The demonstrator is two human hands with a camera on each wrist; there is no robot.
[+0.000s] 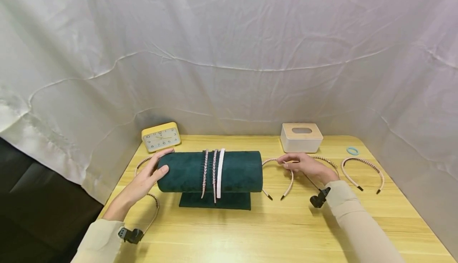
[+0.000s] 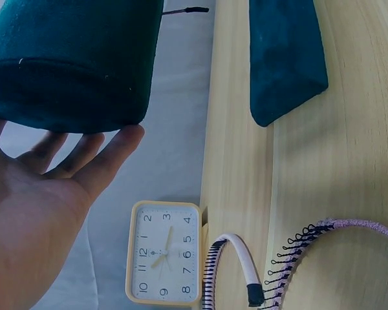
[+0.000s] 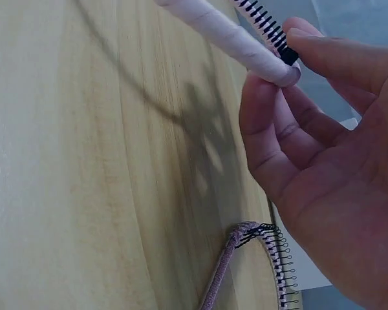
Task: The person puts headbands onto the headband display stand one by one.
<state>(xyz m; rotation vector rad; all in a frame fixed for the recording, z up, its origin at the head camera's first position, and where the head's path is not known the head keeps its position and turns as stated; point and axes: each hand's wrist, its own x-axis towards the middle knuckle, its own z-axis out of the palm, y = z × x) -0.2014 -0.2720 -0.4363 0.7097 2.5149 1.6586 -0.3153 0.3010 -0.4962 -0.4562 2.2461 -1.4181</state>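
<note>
Pale satin-like curtain (image 1: 229,84) behind a light wood-grain table (image 1: 222,239). Pale pink fabric-wrapped headband with black inner teeth (image 3: 229,40) is beside the roll's right end, apparently lifted, since shadow falls apart from it. Right hand (image 1: 307,165) pinches it at the bend between thumb and fingers; both legs hang free, so a loose pinch could let it swivel. Its teeth could snag the dark green velvety display roll (image 1: 182,171), or the two braided bands and white band (image 1: 219,179) already on it. Left hand (image 1: 144,177), fingers spread, rests against the roll's left end; uneven pressure there might tip the roll. Right forearm reaches near the mauve toothed headband (image 3: 216,278); a low wrist could drag it.
</note>
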